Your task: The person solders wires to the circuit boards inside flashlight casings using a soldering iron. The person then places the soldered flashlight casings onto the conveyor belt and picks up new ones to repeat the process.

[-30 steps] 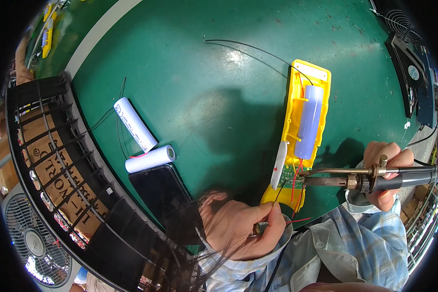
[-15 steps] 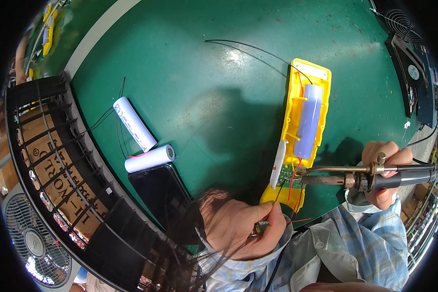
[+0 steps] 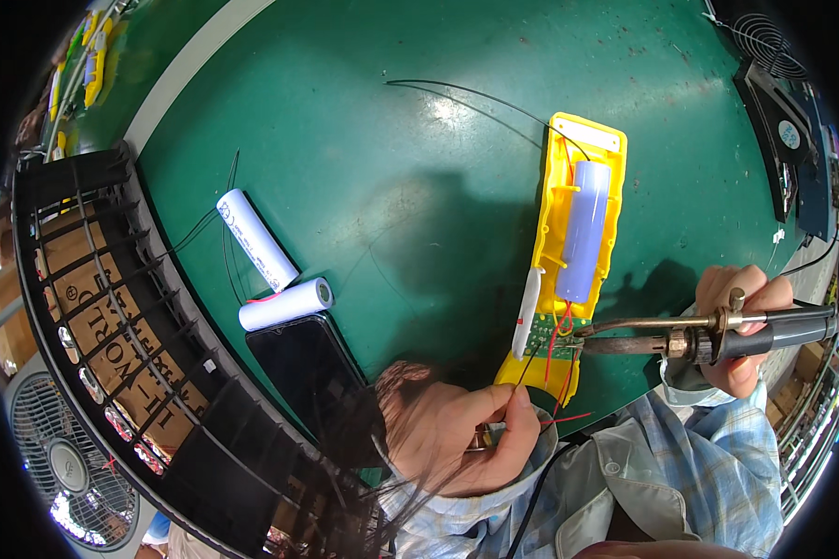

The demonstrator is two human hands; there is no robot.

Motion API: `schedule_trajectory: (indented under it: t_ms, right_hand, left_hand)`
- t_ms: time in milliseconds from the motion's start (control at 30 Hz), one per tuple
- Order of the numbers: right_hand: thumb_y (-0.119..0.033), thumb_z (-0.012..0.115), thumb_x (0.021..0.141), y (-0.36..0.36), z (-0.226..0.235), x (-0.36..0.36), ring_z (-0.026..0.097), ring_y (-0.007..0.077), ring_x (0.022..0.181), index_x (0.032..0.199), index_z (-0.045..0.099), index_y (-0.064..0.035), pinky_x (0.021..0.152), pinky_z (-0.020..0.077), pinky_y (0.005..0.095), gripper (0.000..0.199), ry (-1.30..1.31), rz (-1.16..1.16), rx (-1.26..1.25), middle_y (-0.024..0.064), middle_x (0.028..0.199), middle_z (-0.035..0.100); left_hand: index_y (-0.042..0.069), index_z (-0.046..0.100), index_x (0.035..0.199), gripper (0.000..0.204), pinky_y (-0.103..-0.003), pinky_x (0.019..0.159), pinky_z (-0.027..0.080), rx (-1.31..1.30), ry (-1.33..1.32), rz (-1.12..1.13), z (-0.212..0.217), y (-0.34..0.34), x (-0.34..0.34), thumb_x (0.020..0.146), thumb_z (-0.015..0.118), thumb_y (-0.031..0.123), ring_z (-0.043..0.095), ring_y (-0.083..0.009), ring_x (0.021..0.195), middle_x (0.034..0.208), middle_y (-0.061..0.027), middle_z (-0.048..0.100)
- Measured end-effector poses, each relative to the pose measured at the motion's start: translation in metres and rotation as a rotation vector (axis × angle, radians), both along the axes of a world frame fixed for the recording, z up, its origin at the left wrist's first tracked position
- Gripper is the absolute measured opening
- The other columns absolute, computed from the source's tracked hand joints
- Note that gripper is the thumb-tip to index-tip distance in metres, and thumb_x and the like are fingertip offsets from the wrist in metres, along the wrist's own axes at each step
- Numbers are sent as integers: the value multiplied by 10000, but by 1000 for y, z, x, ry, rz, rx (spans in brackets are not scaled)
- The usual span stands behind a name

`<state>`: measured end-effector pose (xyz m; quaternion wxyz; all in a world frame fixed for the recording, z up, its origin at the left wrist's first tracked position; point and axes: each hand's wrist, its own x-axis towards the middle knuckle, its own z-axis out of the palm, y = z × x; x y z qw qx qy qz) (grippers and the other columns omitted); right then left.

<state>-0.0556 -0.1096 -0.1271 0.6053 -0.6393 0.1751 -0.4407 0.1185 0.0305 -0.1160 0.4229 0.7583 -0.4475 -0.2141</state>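
Observation:
A yellow plastic housing lies on the green table, with a purple battery cell inside. At its near end sits a green circuit board with red wires running over it. My left hand is closed, thumb and forefinger pinching a thin black wire that leads up to the board. From the right, my right hand grips a soldering iron with a thin metal tube along its top. The iron's tip is at the board; whether it touches the wire I cannot tell.
Two more battery cells with wires lie at the left, by a black phone. A black slatted rack holding cardboard borders the left edge. A coiled iron stand stands far right. A fan is lower left.
The yellow housing has shifted slightly left. My left hand, still pinching the black wire, has moved a little left too. The soldering iron stays at the board.

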Motion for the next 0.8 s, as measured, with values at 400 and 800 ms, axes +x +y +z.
schedule_trajectory:
  t_ms: [400, 800]
  right_hand:
    - [-213, 672, 610, 1, -1, 0, 359, 106, 472, 776, 380, -65, 422, 292, 231, 366, 41, 39, -29, 63, 669, 422]
    - [-186, 657, 620, 2, -3, 0, 364, 105, 480, 772, 382, -53, 421, 302, 221, 341, -1, -4, 30, 61, 670, 421]
  left_hand:
    - [102, 520, 678, 164, -338, 779, 278, -58, -69, -17, -2, 0, 0, 570, 603, 11, 453, -89, 433, 453, 32, 488]
    - [69, 533, 688, 169, -325, 671, 344, 21, -11, -7, 1, 2, 2, 546, 611, 19, 461, -144, 515, 594, -26, 496]
